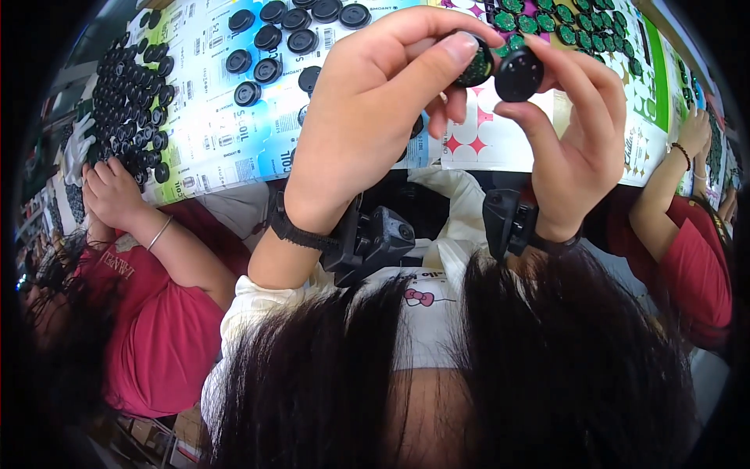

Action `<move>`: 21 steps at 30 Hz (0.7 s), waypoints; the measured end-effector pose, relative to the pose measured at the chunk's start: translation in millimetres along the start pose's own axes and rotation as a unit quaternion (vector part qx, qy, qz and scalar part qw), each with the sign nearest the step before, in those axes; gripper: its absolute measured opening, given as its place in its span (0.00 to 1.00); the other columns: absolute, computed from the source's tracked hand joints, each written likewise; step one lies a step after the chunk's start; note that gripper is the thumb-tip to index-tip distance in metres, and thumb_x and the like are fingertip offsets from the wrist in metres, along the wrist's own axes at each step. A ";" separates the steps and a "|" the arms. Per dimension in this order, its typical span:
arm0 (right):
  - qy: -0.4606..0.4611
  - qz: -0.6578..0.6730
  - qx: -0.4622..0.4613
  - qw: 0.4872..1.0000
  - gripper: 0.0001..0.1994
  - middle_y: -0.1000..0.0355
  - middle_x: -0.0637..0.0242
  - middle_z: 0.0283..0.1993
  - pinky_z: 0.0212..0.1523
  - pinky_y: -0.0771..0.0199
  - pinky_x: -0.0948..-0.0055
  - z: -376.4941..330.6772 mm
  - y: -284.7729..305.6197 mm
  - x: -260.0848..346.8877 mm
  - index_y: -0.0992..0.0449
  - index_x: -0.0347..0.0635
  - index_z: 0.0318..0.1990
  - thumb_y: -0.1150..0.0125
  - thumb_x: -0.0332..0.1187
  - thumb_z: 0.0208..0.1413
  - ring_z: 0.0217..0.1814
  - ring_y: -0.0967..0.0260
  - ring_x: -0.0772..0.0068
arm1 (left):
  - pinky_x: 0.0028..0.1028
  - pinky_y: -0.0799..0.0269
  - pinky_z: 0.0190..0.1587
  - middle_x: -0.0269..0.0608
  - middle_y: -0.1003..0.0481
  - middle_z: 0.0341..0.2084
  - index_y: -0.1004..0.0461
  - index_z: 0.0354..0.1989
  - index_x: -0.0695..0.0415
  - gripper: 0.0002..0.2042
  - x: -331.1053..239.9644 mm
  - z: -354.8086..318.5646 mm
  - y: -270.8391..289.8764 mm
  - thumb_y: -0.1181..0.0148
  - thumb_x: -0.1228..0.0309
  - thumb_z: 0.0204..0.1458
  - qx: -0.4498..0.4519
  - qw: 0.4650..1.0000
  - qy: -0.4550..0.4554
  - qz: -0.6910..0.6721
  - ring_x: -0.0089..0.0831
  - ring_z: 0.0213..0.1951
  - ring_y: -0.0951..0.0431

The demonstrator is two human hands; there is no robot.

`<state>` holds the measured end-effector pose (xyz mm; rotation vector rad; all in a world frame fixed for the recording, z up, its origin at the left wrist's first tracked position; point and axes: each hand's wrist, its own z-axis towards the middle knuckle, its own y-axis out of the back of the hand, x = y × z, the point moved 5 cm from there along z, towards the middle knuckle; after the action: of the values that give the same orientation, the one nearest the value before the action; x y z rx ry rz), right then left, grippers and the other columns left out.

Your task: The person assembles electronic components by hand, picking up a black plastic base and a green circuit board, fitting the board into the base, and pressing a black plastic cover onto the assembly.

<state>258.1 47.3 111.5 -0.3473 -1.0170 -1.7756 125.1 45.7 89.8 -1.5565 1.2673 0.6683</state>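
Above the table, my left hand (367, 105) is closed around a round black housing (476, 69), pinched between thumb and fingers. Green, like a circuit board, shows inside it. Close beside it, thumb and fingers of my right hand (582, 129) grip a round black cap (519, 76) by its edges, its dark face with small light dots turned into view. The two pieces are almost edge to edge; whether they touch I cannot tell. Behind my right hand lie several round green circuit boards (566, 35). Beyond my left hand are several loose black round housings (268, 70).
Printed sheets (207, 117) cover the table. A dense spread of black round parts (129, 102) fills its left end. Co-workers sit on both sides: a hand (117, 191) rests at the left table edge, another person's forearm (664, 168) reaches in at right. Black devices (383, 238) are strapped to my wrists.
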 end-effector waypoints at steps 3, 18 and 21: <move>0.022 0.013 0.023 0.999 0.23 0.36 0.63 0.35 0.35 0.37 0.79 1.2 2.4 5.6 0.28 0.33 0.39 0.35 0.21 0.27 0.33 0.38 0.74 | 0.11 0.39 0.22 0.30 0.31 0.21 0.32 0.36 0.63 0.09 4.5 7.8 8.5 0.56 0.72 0.53 -0.026 0.998 -0.004 0.049 0.13 0.19 0.35; 0.055 -0.005 -0.009 0.998 0.24 0.36 0.63 0.37 0.37 0.36 0.76 3.0 -4.8 15.7 0.28 0.33 0.38 0.33 0.23 0.25 0.38 0.38 0.70 | 0.16 0.38 0.28 0.35 0.31 0.26 0.34 0.46 0.63 0.15 10.7 2.6 7.4 0.54 0.68 0.52 0.188 0.964 -0.078 -0.173 0.17 0.26 0.34; 0.055 0.013 -0.015 0.998 0.24 0.36 0.63 0.37 0.38 0.36 0.76 2.5 -3.6 16.3 0.28 0.33 0.38 0.33 0.23 0.25 0.38 0.38 0.70 | 0.16 0.37 0.28 0.35 0.31 0.28 0.35 0.46 0.63 0.15 11.7 0.6 3.8 0.53 0.69 0.52 0.179 0.963 -0.074 -0.190 0.18 0.27 0.34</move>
<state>247.2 39.5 121.7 -0.2779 -0.9051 -1.7692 125.2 41.7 78.2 -1.3665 0.8846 0.2827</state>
